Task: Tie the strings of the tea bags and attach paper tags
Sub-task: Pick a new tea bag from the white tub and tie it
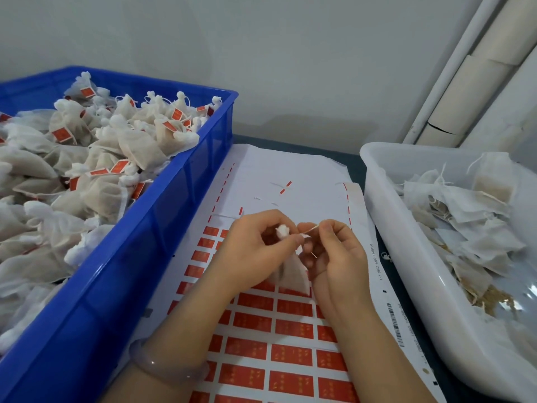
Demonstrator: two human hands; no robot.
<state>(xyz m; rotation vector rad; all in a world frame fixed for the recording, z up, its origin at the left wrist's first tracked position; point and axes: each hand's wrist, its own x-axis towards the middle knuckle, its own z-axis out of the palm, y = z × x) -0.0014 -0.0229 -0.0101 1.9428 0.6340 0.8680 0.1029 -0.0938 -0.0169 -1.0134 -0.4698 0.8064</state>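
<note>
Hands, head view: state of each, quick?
Left hand: closed, gripping the tea bag at its gathered neck.
Right hand: closed, pinching the string.

Blue crate (162, 228); white tub (406, 257); white bags (96, 158) with red tags (62, 134); white sheet (290, 330), red labels in grid.

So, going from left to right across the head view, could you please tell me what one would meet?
Blue crate of tagged bags → left hand → tea bag → string → right hand → white tub of untagged bags.
</note>
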